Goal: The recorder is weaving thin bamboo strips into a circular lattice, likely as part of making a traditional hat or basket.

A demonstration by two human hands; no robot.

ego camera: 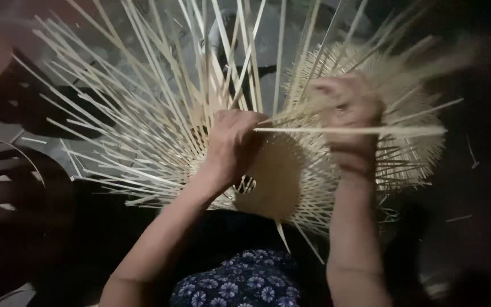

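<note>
L hand (pixel 231 145) grip closed on bamboo basket (pixel 274 176) | R hand (pixel 350 122) pinches strip (pixel 336 131) (blurred)

A dark floor (pixel 478 187) carries the scene; a few loose pale bamboo slivers (pixel 471 152) lie scattered on it at the right.

I note a dark floral-print cloth (pixel 240 284) at bottom centre. Curved pale hoops (pixel 12 170) lie on the dark floor (pixel 473 227) at left. Loose pale slivers (pixel 471 152) are scattered at right. Background is blurred.
</note>
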